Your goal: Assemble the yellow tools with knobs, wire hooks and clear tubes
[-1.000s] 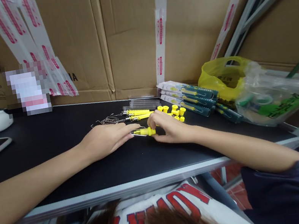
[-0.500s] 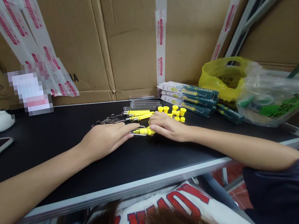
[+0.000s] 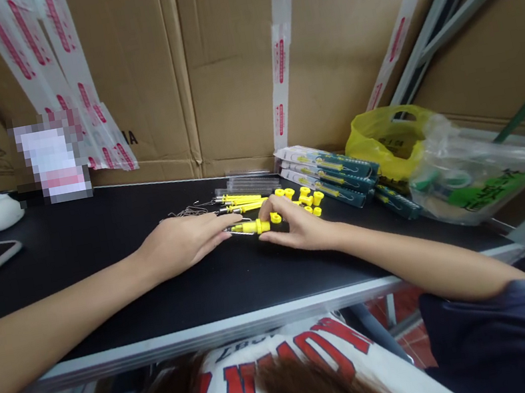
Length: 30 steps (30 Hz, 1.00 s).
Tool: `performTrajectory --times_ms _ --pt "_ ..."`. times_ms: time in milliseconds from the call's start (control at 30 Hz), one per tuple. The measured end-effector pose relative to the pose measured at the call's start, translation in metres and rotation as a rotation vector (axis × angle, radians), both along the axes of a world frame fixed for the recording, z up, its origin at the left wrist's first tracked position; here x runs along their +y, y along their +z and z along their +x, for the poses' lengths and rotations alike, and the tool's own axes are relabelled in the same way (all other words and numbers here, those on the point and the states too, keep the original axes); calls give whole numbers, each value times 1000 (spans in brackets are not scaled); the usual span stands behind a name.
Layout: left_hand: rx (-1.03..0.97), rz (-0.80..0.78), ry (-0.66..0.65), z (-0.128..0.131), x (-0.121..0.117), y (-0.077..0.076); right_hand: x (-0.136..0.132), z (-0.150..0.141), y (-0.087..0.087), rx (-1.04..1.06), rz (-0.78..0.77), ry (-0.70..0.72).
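Mostly unreadable print; only "IA" on the cardboard is clear.
The black letters "IA" stand on the large carton [image 3: 140, 76] toward 10 o'clock; at 6 o'clock, big red letters on the white shirt [image 3: 270, 357] include an "N", but the word cannot be made out. Too small or blurred to read are the red print on the tape [image 3: 280, 61] toward 12–1 o'clock, the dark characters on the green label [image 3: 485, 190] and the print on the yellow bag [image 3: 376, 149], both around 3 o'clock.
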<state>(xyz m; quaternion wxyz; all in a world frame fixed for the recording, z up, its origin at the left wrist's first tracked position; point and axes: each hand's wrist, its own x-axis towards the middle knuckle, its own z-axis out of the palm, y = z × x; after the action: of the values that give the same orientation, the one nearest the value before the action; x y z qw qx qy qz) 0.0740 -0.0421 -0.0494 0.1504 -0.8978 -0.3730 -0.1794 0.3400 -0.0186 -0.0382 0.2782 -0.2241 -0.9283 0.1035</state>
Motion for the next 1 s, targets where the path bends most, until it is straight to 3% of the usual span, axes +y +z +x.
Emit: performTrajectory --times_ms 167,300,733,1000 --pt "-18 10 -11 0 -1 1 -1 0 5 -80 70 -133" --pt "0 13 -3 0 -1 2 4 0 4 -208 71 -56" --pt "-21 -22 -2 -1 2 -1 7 3 1 -120 227 -37" --pt "-8 -2 -1 -1 1 0 5 2 2 -172 74 -54"
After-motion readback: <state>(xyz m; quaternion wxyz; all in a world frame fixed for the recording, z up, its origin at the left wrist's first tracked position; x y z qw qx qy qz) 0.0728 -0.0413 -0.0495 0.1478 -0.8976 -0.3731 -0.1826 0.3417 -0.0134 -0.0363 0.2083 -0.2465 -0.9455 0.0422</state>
